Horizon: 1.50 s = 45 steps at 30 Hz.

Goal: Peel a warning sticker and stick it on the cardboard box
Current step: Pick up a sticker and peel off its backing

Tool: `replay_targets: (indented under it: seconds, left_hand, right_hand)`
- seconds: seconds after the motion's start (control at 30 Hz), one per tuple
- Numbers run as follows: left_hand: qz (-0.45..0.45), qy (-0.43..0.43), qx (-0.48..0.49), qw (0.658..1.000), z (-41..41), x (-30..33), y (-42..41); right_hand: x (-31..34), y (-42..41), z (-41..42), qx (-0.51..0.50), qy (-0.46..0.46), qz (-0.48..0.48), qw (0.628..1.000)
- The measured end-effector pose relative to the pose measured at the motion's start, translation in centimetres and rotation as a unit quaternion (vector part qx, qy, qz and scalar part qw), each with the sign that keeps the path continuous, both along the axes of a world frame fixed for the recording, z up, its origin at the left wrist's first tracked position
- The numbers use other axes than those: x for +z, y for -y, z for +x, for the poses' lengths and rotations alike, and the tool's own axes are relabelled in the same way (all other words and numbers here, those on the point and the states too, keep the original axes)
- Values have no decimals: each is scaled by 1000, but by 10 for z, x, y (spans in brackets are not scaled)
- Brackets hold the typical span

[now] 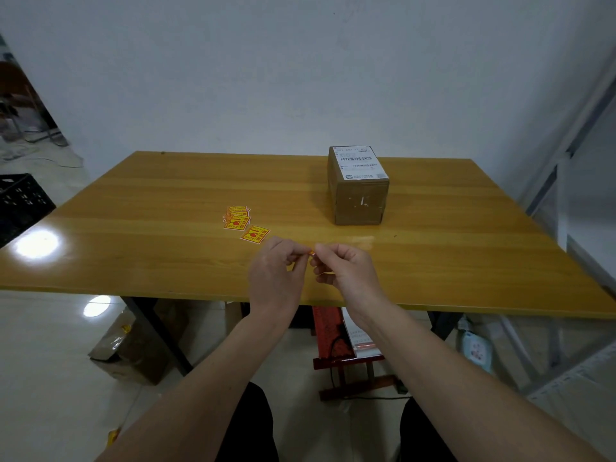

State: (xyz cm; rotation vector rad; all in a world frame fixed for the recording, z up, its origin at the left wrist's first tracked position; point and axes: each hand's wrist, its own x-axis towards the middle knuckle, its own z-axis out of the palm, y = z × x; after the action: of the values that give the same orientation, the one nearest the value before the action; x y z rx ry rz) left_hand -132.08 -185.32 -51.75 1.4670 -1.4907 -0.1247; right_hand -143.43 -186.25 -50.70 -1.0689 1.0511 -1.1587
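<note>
A brown cardboard box (360,198) with a white shipping label on top stands on the wooden table (133,211), right of centre. A small pile of red-and-yellow warning stickers (236,217) lies left of it, with one loose sticker (255,234) beside the pile. Above the table's near edge, my left hand (276,275) and my right hand (346,268) meet fingertip to fingertip. Both pinch a small warning sticker (312,252), of which only an orange-yellow sliver shows between the fingers. The hands are well short of the box.
A black crate (20,201) sits on the floor at the left. Under the table are a wrapped brown parcel (133,345), a red wooden stool (346,358) and some packets. A metal shelf frame (566,155) rises at the right. A white wall stands behind.
</note>
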Motion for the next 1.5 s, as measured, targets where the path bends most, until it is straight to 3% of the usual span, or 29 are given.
replay_targets:
  seconds: [0.3,0.63,1.33,1.5]
  left_hand:
    - [33,-70,-17,997,-4,1,-3]
    - [61,-88,-24,994,-4,2,-3]
    - [33,-38,-2,999,0,0,-5]
    - [24,-27,5,999,0,0,-5]
  right_hand:
    - [-1,0,0,-9,26,8,1000]
    - [1,-1,-1,2,37,3,999]
    - [-2,-2,3,14,28,8,999]
    - [-1,-1,2,15,63,36,997]
